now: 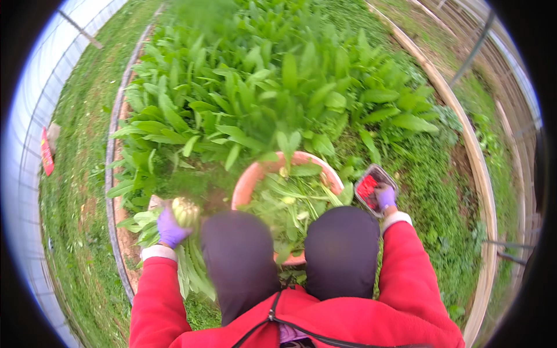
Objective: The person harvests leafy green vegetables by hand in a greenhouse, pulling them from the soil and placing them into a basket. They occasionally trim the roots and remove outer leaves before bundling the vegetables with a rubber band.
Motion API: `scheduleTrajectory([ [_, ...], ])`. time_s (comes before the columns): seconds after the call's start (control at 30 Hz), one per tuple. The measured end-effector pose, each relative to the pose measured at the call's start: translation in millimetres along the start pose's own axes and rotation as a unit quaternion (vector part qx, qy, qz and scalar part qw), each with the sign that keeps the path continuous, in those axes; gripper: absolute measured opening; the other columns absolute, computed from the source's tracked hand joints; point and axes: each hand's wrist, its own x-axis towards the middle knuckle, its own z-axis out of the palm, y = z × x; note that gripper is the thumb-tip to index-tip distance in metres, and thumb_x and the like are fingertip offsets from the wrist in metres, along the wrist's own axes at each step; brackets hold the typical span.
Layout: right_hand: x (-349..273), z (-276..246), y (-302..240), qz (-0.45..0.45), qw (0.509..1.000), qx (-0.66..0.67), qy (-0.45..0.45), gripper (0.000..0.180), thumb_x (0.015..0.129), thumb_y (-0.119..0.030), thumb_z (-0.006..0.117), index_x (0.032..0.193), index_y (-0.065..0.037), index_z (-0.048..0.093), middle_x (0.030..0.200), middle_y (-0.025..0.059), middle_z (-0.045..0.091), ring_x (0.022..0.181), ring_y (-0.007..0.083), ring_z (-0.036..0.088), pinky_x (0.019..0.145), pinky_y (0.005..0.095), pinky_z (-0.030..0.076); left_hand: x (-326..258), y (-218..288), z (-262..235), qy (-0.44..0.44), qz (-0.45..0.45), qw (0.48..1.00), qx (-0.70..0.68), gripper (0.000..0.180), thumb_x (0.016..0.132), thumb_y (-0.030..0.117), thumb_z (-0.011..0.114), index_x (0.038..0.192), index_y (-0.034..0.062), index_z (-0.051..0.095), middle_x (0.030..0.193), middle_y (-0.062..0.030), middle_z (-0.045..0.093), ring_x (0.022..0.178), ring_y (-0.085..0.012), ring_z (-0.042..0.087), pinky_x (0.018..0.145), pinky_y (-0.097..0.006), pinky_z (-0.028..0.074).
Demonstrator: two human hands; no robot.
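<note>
In its purple glove, my left hand (169,228) is closed round a bunch of leafy greens (194,264). Pale cut stem ends (185,212) face away from me, and the long leaves hang down beside my left knee. Out to the right, my gloved right hand (384,196) reaches into a small dark-rimmed plastic tub (374,169). Red pieces (366,188) lie in that tub, too small to name. My fingers there are partly hidden and blurred. Between my knees stands an orange-pink basin (246,184) holding loose leaves and stems (293,194).
A dense bed of tall leafy plants (249,87) grows ahead. A dark edging (114,124) bounds it on the left, a wooden board (464,119) on the right. A red packet (46,152) lies far left by the plastic sheeting (35,104). Low weeds (438,209) cover the right side.
</note>
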Motion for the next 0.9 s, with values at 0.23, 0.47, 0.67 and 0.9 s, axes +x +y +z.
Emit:
scheduleTrajectory([
  [0.23, -17.7, -17.9, -31.2, 0.052, 0.990, 0.128, -0.027, 0.017, 0.095, -0.005, 0.051, 0.112, -0.001, 0.053, 0.081, 0.0174, 0.068, 0.063, 0.0299, 0.070, 0.048, 0.0394, 0.057, 3.6, -8.4, 5.1, -0.043, -0.036, 0.996, 0.063, 0.121, 0.057, 0.046, 0.084, 0.150, -0.0024, 0.023, 0.134, -0.0228, 0.051, 0.122, -0.0356, 0.052, 0.109, -0.043, 0.038],
  [0.47, -37.7, -29.7, -67.7, 0.047, 0.990, 0.133, -0.011, 0.020, 0.095, -0.002, 0.049, 0.113, 0.004, 0.055, 0.081, 0.0191, 0.067, 0.062, 0.0295, 0.070, 0.050, 0.0398, 0.058, 1.9, -4.7, 1.8, -0.036, -0.036, 0.996, 0.069, 0.120, 0.060, 0.051, 0.082, 0.150, -0.0022, 0.024, 0.133, -0.0214, 0.051, 0.124, -0.0343, 0.050, 0.109, -0.043, 0.035],
  [0.67, -62.2, 27.1, -224.2, -0.155, 0.969, 0.060, -0.185, 0.024, 0.090, -0.003, 0.057, 0.114, 0.003, 0.061, 0.090, 0.0144, 0.070, 0.074, 0.0216, 0.071, 0.062, 0.0324, 0.060, 0.3, -12.5, -2.1, 0.005, 0.008, 0.999, -0.038, 0.115, 0.052, 0.052, 0.085, 0.142, -0.0029, 0.039, 0.127, -0.0221, 0.055, 0.118, -0.0367, 0.053, 0.101, -0.047, 0.041],
  [0.9, -172.0, 261.4, -381.7, -0.283, 0.818, -0.201, -0.458, 0.019, 0.095, -0.014, 0.057, 0.102, 0.000, 0.067, 0.086, 0.0080, 0.070, 0.071, 0.0148, 0.068, 0.065, 0.0281, 0.058, 4.7, -8.7, -5.1, -0.054, -0.020, 0.996, 0.071, 0.124, 0.059, 0.067, 0.078, 0.148, -0.0045, 0.029, 0.128, -0.0181, 0.053, 0.120, -0.0301, 0.052, 0.103, -0.042, 0.037],
])
